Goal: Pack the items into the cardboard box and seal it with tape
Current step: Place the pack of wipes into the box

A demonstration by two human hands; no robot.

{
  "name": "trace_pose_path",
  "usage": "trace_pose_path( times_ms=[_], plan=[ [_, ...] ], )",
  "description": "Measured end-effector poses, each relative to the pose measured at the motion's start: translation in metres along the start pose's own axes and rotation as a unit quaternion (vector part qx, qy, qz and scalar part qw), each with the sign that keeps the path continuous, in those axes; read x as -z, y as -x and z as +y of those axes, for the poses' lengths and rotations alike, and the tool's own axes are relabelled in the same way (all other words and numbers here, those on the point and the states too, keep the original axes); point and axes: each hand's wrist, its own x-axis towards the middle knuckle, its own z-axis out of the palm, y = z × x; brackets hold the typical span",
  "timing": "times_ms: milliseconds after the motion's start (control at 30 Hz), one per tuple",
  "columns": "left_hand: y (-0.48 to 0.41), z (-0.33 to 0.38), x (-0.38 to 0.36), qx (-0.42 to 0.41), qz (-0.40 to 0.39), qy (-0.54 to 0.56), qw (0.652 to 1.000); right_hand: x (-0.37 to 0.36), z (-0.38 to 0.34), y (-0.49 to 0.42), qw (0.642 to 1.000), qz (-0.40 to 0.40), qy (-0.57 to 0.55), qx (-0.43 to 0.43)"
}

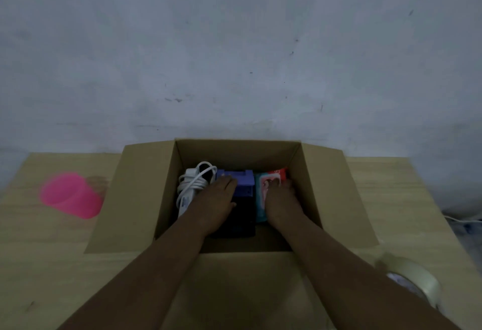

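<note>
Lying with fingers [230,181] flat: left hand [216,199] on boxy purple block [245,186], right hand [280,203] seemingly likewise on glossy packet [263,186].

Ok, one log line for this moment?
phase: packing | left hand: pressing blue box in cardboard box | right hand: on printed pack | outside: pink cup, tape roll | flaps: open, untaped

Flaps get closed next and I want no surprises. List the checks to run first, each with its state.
1. Everything packed: not ok; pink cup lies on the table, outside the cardboard box.
2. Contents below rim: ok; white cable, blue box, packet sit low.
3. Hands out: not ok; left hand rests on blue box, right hand on packet.
4. Side flaps free: ok, folded outward.
5. Tape roll nearby: ok, on table.
6. Tape's loose end: cannot tell.
</note>
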Motion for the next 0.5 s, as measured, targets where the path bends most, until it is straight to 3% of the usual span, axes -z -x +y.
trace_pose_path(
  times_ms=[67,200,333,500],
  plan=[
    [0.0,0.0,-0.001,0.0,0.003,0.009,1.0,-0.005,-0.001,-0.005,0.998,-0.012,0.062,0.02],
    [-0.001,-0.002,-0.004,0.001,0.006,0.017,1.0,-0.011,0.002,-0.014,0.99,-0.131,-0.045,-0.039],
    [-0.002,-0.003,-0.007,0.003,0.005,0.02,1.0,-0.004,0.013,-0.013,0.988,-0.139,-0.051,-0.034],
    [-0.003,-0.004,-0.008,0.004,0.005,0.021,1.0,-0.013,0.007,-0.021,0.977,-0.141,-0.158,-0.03]
  ],
)
